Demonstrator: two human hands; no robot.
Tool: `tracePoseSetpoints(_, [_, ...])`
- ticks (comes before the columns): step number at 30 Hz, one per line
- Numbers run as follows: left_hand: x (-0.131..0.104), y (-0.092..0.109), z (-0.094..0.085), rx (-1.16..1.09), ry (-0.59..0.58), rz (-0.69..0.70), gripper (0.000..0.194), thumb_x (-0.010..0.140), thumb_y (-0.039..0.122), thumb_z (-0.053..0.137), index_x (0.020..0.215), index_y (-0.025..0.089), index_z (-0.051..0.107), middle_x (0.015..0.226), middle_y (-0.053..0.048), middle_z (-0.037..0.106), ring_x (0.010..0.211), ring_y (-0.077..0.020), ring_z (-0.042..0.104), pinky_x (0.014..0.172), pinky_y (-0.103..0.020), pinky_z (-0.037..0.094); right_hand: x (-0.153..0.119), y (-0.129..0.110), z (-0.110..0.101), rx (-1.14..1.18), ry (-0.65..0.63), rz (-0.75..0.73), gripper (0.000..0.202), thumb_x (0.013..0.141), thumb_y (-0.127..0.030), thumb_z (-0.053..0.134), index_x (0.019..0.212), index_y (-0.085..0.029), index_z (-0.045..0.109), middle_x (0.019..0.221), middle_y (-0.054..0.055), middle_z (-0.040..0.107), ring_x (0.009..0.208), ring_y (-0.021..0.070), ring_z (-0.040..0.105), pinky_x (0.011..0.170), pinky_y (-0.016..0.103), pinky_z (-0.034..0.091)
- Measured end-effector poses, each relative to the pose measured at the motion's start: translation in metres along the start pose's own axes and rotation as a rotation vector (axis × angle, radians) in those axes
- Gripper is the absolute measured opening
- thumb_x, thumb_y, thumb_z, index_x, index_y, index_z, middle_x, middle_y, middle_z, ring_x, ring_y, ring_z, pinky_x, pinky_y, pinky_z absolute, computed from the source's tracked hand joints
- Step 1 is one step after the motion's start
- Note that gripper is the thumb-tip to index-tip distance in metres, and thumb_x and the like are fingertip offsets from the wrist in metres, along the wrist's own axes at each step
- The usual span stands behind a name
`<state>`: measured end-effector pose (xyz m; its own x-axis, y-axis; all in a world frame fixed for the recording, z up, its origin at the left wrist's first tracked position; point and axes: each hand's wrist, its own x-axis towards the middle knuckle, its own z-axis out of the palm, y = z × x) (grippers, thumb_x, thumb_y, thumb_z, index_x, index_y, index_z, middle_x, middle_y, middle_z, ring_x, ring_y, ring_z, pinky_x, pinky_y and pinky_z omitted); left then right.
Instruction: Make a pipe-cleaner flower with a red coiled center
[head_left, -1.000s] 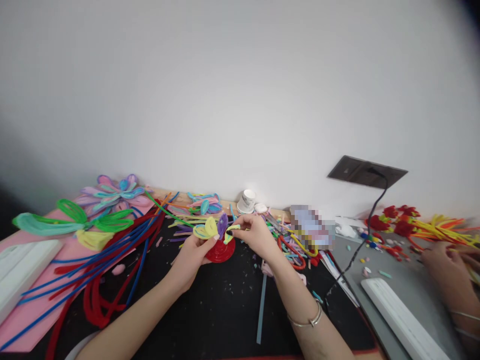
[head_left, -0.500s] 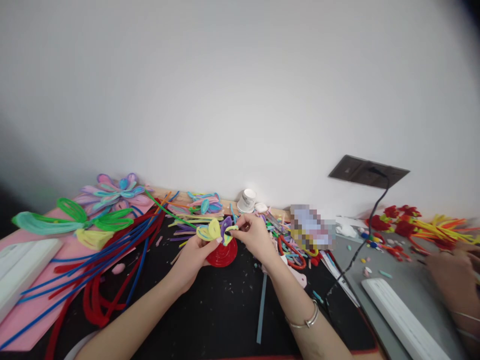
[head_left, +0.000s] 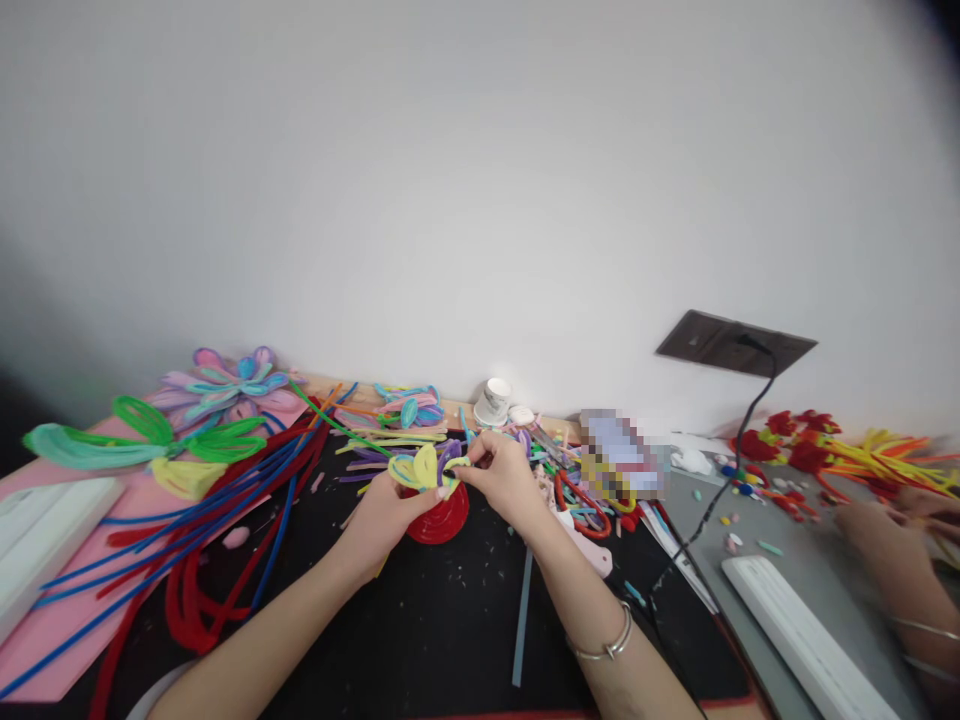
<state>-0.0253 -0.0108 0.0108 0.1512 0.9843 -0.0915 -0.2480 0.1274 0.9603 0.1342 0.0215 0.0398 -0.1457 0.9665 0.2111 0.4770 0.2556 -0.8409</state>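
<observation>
My left hand (head_left: 382,520) is closed on the yellow and purple looped piece (head_left: 424,467), its thumb on the lower side. From the right, my right hand (head_left: 499,474) pinches the same piece by its yellow right-hand loop. A red coiled disc (head_left: 439,518) shows below the piece, partly covered by it and my left hand. Pastel and purple fuzzy stems (head_left: 367,462) lie behind my left hand.
Green and pastel flower shapes (head_left: 142,430), blue and red stems (head_left: 187,535) and a white bar lie left. A white cup (head_left: 493,401) stands by the wall. Right are a black cable (head_left: 712,510), another white bar (head_left: 810,640) and another person's hands (head_left: 877,540).
The looped piece has shifted slightly left and tilted in my hands. My right fingers have moved slightly left along with it. The other person's hands at the right have moved a little.
</observation>
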Motion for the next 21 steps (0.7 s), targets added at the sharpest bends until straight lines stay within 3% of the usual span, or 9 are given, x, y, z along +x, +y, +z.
tracePoseSetpoints(6, [0.001, 0.002, -0.001, -0.009, 0.017, 0.008, 0.038, 0.062, 0.029, 0.078, 0.097, 0.016, 0.07, 0.104, -0.011, 0.073, 0.096, -0.028, 0.066, 0.087, -0.037, 0.048, 0.0, -0.002, -0.001, -0.053, -0.009, 0.022, 0.02, 0.061, -0.019, 0.071, 0.064, -0.019, 0.051, 0.057, -0.006, 0.049, 0.052, 0.0095, 0.042, 0.049, 0.021, 0.03])
tracePoseSetpoints(10, [0.002, 0.003, -0.002, -0.075, 0.04, -0.022, 0.041, 0.061, 0.031, 0.079, 0.098, 0.015, 0.069, 0.104, -0.012, 0.073, 0.096, -0.0276, 0.066, 0.085, -0.037, 0.049, -0.009, -0.011, -0.032, -0.207, 0.005, 0.013, 0.02, 0.065, -0.025, 0.069, 0.079, -0.019, 0.055, 0.068, -0.003, 0.057, 0.058, 0.0118, 0.048, 0.053, 0.023, 0.034])
tracePoseSetpoints(12, [0.001, 0.005, -0.001, -0.132, 0.058, -0.068, 0.043, 0.061, 0.031, 0.079, 0.099, 0.014, 0.068, 0.102, -0.012, 0.073, 0.094, -0.0268, 0.066, 0.082, -0.036, 0.05, -0.02, -0.01, -0.054, -0.349, 0.012, 0.098, 0.012, 0.072, -0.027, 0.062, 0.071, -0.019, 0.054, 0.066, -0.001, 0.058, 0.06, 0.0136, 0.05, 0.055, 0.024, 0.034])
tracePoseSetpoints(15, [0.0, 0.007, 0.0, -0.194, 0.063, -0.111, 0.044, 0.063, 0.031, 0.079, 0.102, 0.015, 0.067, 0.101, -0.01, 0.073, 0.09, -0.0243, 0.067, 0.077, -0.033, 0.052, -0.042, 0.002, -0.083, -0.558, -0.004, 0.273, 0.015, 0.076, -0.029, 0.054, 0.065, -0.02, 0.051, 0.062, 0.0, 0.057, 0.06, 0.0158, 0.052, 0.055, 0.026, 0.033])
tracePoseSetpoints(18, [-0.001, 0.008, 0.001, -0.212, 0.053, -0.094, 0.043, 0.063, 0.027, 0.079, 0.102, 0.015, 0.066, 0.1, -0.01, 0.072, 0.089, -0.0219, 0.067, 0.077, -0.03, 0.051, -0.063, 0.02, -0.094, -0.671, -0.058, 0.338, 0.013, 0.066, -0.026, 0.06, 0.072, -0.02, 0.05, 0.068, 0.001, 0.057, 0.063, 0.0173, 0.052, 0.055, 0.027, 0.033])
tracePoseSetpoints(21, [-0.001, 0.007, 0.002, -0.22, 0.044, -0.069, 0.043, 0.063, 0.026, 0.079, 0.103, 0.015, 0.066, 0.101, -0.011, 0.072, 0.09, -0.0219, 0.067, 0.079, -0.029, 0.051, -0.075, 0.032, -0.091, -0.701, -0.093, 0.322, 0.015, 0.065, -0.027, 0.058, 0.075, -0.021, 0.048, 0.072, 0.002, 0.055, 0.066, 0.0186, 0.052, 0.056, 0.028, 0.035])
